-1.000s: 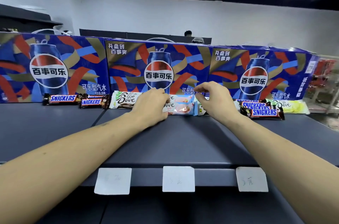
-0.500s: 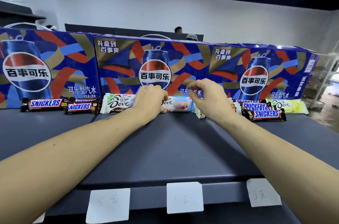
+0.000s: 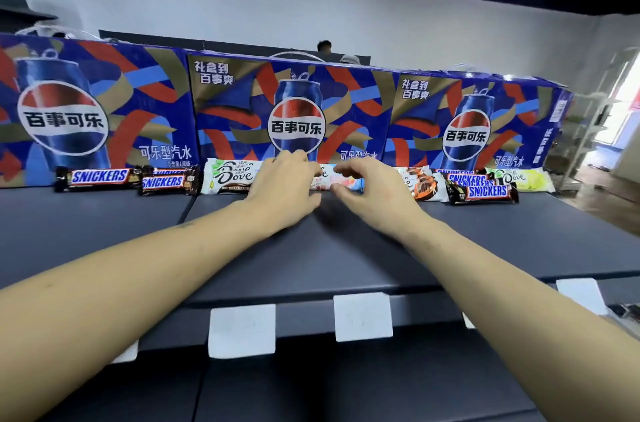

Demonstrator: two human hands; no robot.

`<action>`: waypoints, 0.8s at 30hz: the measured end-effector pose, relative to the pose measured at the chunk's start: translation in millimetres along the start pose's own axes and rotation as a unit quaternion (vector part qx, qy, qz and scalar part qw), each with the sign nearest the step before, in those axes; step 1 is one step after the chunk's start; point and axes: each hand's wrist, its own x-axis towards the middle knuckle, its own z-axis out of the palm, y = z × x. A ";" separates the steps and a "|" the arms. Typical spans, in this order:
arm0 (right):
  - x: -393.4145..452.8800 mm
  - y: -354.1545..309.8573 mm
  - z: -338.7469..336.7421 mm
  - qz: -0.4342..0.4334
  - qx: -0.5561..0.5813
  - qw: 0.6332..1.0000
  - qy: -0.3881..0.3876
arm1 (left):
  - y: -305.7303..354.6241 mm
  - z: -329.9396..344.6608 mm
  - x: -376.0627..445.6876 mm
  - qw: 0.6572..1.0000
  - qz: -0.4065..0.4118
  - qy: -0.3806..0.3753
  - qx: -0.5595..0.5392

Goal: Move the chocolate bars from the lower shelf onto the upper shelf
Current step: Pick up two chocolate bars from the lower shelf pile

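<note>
On the front edge of the upper shelf (image 3: pixel 346 269) hung blank white price tags (image 3: pixel 363 316). Farther in, the left hand (image 3: pixel 282 184) and right hand (image 3: pixel 372 191) flanked a pink Dove bar (image 3: pixel 341 181) — left fingers curled over its end, right fingers bent and touching its other end. Snickers bars (image 3: pixel 98 177) and other Dove bars (image 3: pixel 230 177) lined the shelf's back, against Pepsi cartons (image 3: pixel 294 110).

Chocolate bars (image 3: pixel 99 177) on shelf (image 3: pixel 311 248), before boxes (image 3: pixel 298 110)
</note>
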 end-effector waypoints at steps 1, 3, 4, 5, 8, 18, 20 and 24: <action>-7.4 -4.9 -1.3 -0.003 0.002 1.000 -0.005 | 2.4 -6.5 -10.8 1.000 -0.002 -0.008 -0.006; -24.4 -15.9 -5.2 -0.009 0.007 1.000 -0.019 | 6.2 -20.3 -34.9 1.000 -0.006 -0.016 -0.006; -33.2 -21.8 -8.4 -0.016 0.011 1.000 -0.024 | 7.6 -27.7 -46.9 1.000 -0.008 -0.015 -0.005; -42.2 -26.4 -11.9 -0.025 0.011 0.999 -0.025 | 9.7 -34.7 -59.0 1.000 -0.010 -0.011 -0.004; -72.9 -40.1 -17.1 -0.037 0.009 0.999 -0.029 | 16.3 -57.3 -102.3 0.998 -0.046 -0.037 0.010; -180.3 -90.8 -14.1 -0.128 0.062 0.990 0.024 | 31.6 -83.2 -247.1 0.994 -0.091 0.023 0.047; -197.0 -106.2 -0.3 -0.158 0.061 0.986 0.002 | 25.7 -81.8 -276.6 0.992 -0.109 0.015 0.055; -219.3 -136.7 34.1 -0.176 0.071 0.980 -0.052 | 12.1 -79.8 -323.8 0.988 -0.134 -0.002 0.079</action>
